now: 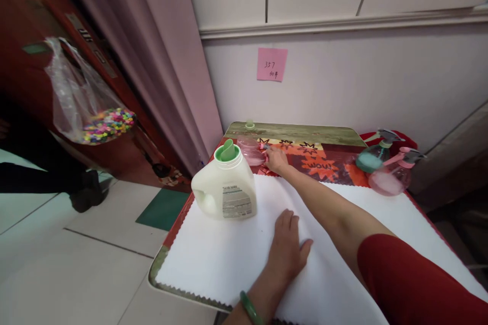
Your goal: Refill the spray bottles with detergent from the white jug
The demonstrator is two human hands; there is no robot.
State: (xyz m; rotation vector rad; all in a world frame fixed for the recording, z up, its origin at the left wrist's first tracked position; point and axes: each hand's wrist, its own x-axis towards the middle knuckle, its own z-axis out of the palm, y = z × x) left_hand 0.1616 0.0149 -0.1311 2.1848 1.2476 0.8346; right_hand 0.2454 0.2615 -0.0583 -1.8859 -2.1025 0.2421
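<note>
The bare left hand (285, 245) has a round, smooth green bangle (249, 309) around its wrist, and a short, plain red sleeve (412, 282) covers the top part of the right arm (331, 208).

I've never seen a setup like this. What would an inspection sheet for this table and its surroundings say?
Surface: patterned table, partly covered by a slightly rumpled white cloth.
Job's things: white detergent jug, upright, green spout showing; pink spray bottle behind it, seemingly on its side, partly hidden.
Clutter: small pale green cap near the back edge; green sprayer and second pink sprayer at the right.
Hands: right hand at the nearer pink bottle's head, grip unclear; left hand resting on the cloth.
Cables: nothing seen.
Surroundings: pink note on the wall, curtain, hanging plastic bag of colourful pieces, bystander's dark trousers.
</note>
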